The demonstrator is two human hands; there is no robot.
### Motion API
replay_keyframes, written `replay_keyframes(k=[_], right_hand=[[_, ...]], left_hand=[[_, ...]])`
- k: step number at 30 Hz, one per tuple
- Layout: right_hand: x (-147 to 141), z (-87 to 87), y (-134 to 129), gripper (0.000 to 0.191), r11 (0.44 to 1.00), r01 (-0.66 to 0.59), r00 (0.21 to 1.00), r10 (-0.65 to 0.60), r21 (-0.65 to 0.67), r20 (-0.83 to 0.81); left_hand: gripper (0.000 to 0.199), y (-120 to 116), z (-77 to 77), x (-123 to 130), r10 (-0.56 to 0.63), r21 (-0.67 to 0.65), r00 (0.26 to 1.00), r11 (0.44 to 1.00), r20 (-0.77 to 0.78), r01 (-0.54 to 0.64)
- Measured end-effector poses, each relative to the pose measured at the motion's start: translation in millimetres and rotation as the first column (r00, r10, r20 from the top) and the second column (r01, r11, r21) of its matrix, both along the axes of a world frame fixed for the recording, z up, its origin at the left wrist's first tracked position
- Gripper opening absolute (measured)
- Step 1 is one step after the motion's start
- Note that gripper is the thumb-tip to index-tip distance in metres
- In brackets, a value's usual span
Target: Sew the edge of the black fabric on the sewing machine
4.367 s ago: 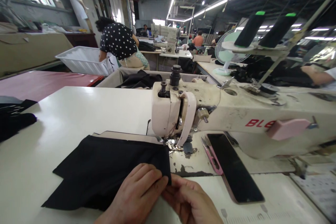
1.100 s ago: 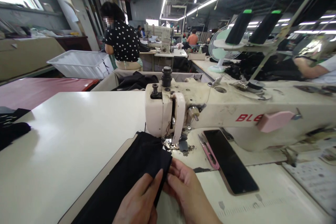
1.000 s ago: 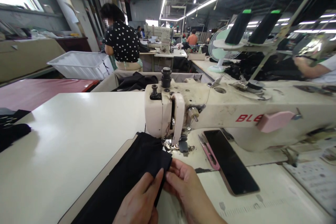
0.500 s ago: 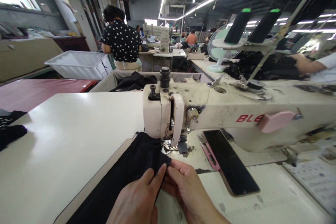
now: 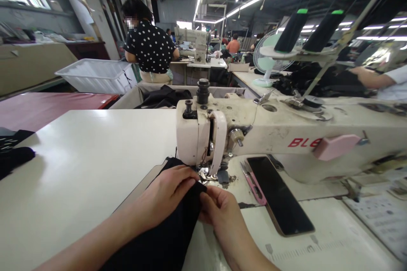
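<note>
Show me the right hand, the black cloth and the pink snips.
right hand [image 5: 221, 209], head view, back of the hand
black cloth [image 5: 179, 230], head view, the part below the hands
pink snips [image 5: 257, 192], head view, pink handle

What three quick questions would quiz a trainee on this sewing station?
1. True or false: the pink-handled thread snips lie to the right of the black phone.
2. What do the left hand and right hand grip?
A) black fabric
B) the black phone
C) a white plastic crate
3. Fill the gap: the red letters on the arm of the sewing machine begin ____.

Key: 1 false; 2 A; 3 BL
</note>
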State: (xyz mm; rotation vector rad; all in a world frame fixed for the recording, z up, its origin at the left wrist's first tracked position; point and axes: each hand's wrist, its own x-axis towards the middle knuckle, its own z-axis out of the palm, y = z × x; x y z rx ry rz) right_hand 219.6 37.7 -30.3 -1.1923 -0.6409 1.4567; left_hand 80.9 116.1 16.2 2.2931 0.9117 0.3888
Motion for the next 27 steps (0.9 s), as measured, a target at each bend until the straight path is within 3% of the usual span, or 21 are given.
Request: replay_keyframes(k=[3,8,27], right_hand=[[1.6,-3.4,1.4,0.021,0.999,-0.01,0.993,0.006,0.035,0.119],[4.0,-7.4,0.7,0.019,0.995,-0.044,0.981,0.026,0.09,0.192],[1.1,-5.1,2.4,0.037,0.996,-0.023,0.886,-0.018,0.081,0.464]], left_hand=[[0.019,21.6,-4.3,6.2,-0.091,-0.093,0.995,0.992,-0.034,0.087],[0.013,35.2,-15.7,5.4,-0.13,-0.163,0.988,0.98,-0.086,0.115],[0.007,34.0,-19.4,2.3,-0.114,-0.186,0.993,0.977,-0.039,0.105]])
